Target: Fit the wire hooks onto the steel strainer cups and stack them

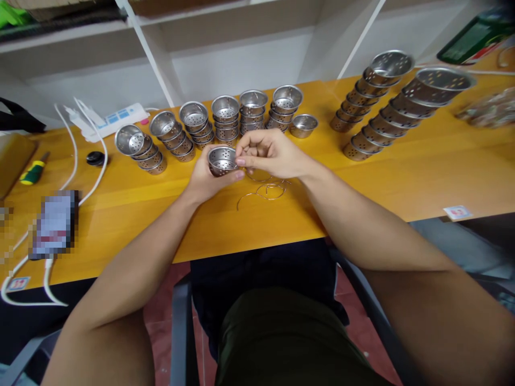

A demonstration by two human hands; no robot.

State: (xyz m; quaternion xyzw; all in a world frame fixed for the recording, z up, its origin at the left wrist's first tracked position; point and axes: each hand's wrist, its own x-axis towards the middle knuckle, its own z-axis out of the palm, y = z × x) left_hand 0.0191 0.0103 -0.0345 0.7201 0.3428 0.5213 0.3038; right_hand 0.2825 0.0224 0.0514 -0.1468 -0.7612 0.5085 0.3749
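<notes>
My left hand is wrapped around a small perforated metal cup, held just above the table with its mouth facing up and toward me. At the cup's right rim, my right hand is closed in a pinch, thumb against fingertips. A thin copper-coloured wire lies in loose loops on the table below that hand and runs up toward its fingers; its end between them is too small to see clearly. Behind both hands stands a row of stacked perforated cups, with a single cup at the row's right end.
Two tall leaning stacks of cups stand at the right, near a clear plastic bag. On the left are a phone with a white cable, a screwdriver, a black cap and a power strip. White shelving rises behind.
</notes>
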